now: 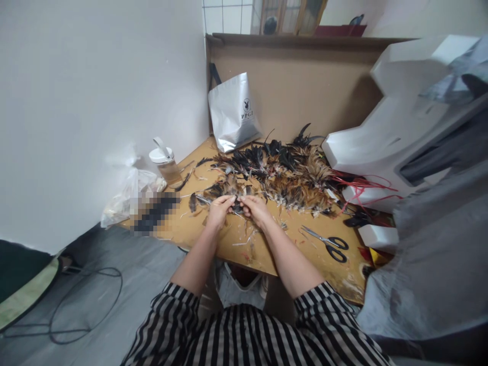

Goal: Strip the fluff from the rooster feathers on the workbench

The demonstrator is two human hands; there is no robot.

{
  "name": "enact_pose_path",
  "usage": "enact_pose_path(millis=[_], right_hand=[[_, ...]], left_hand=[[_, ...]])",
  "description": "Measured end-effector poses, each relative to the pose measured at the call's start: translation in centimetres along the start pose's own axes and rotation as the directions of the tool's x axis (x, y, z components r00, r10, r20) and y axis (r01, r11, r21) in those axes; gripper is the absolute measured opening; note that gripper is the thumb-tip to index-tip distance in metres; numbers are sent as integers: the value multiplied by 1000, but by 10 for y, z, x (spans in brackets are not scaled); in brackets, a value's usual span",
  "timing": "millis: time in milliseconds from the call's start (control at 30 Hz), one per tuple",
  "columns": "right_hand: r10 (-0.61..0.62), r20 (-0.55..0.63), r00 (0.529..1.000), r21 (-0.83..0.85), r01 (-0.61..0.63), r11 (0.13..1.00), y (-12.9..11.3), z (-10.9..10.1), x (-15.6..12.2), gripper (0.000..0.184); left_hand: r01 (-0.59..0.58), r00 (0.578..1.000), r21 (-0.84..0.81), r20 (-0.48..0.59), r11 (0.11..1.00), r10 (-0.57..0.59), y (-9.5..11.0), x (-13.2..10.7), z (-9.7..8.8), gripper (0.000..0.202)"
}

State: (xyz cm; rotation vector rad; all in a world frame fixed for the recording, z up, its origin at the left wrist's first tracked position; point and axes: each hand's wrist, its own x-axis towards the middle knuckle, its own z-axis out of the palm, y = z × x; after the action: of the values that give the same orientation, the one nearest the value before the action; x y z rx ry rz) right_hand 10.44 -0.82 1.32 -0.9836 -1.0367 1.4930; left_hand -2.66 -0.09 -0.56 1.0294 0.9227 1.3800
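My left hand (220, 209) and my right hand (254, 207) meet over the front of the wooden table, fingertips close together. Both pinch dark feathers (237, 207) between thumb and finger; how many feathers each holds is too small to tell. Just beyond my hands lies a loose heap of brown and black feathers (224, 188). Farther back and to the right are bunches of black feathers (272, 152) and a row of brown feather bunches (297, 193). Scissors (328, 243) with black handles lie to the right of my right hand, blades slightly apart.
The wooden table (224, 244) carries scattered feather scraps. A silver bag (233, 114) stands at the back. Left are a lidded drink bottle (165, 162), a plastic bag (131, 195) and a blurred dark object (156, 213). White foam pieces (366, 132) and red strings (362, 188) border the right.
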Motion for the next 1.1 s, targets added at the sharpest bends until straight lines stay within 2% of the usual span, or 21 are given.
enact_pose_path(millis=[100,267,367,533,800,933,1033,1100], right_hand=[[117,130,985,43,-123,991,2,3,-3,28],[155,234,960,94,-181,979,0,6,-6,23],[150,243,958,98,-178,979,0,6,-6,22],[137,157,978,75,-150,986,2,6,-4,24],[103,224,969,99,-128,987,0,6,-7,21],[63,196,979,8,-66,998,-1,6,-6,27],[17,122,992,-157,2,988,-4,5,-6,29],[-24,120,993,-289,58,956,-6,4,-8,26]], left_hand=[[-58,998,17,-4,998,58,2,0,0,22],[-76,997,45,28,996,75,-1,1,-1,21],[-47,998,36,38,998,46,-5,3,-2,23],[-17,1000,-66,12,998,17,-9,6,-4,26],[42,998,-138,54,990,-35,-2,1,1,25],[44,996,-260,86,964,-22,3,0,-1,23],[36,999,-432,44,901,-18,5,3,-8,18],[49,998,-519,49,853,-28,6,6,-12,16]])
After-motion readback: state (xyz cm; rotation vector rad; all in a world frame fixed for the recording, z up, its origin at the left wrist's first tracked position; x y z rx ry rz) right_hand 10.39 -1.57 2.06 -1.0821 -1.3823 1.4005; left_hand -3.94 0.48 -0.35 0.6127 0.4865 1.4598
